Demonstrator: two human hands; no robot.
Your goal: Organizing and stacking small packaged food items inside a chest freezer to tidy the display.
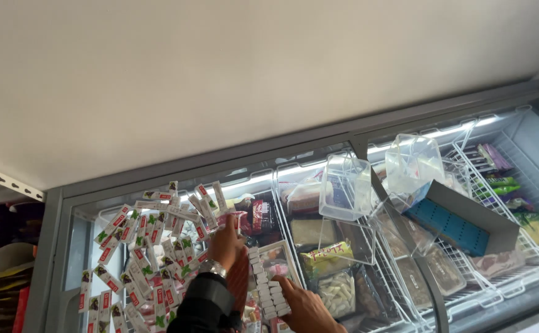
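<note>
Pale wall rises behind a glass-topped chest freezer. Our left hand rests on the lid, fingers bent around a small red-and-white packet in the scattered pile. Our right hand lies flat, fingers spread and empty, touching a row of white packets.

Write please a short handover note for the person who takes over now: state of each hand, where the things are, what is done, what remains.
Left hand: raised over the chest freezer's glass lid, fingers at the scattered small white-and-red packets; whether it grips one cannot be told.
Right hand: resting on the row of small white blocks, open, not gripping.
Done: blocks lined up in a row down the glass.
Left: many packets lie loose and unsorted.
Beside: clear plastic tubs and a grey tray on the freezer.
</note>
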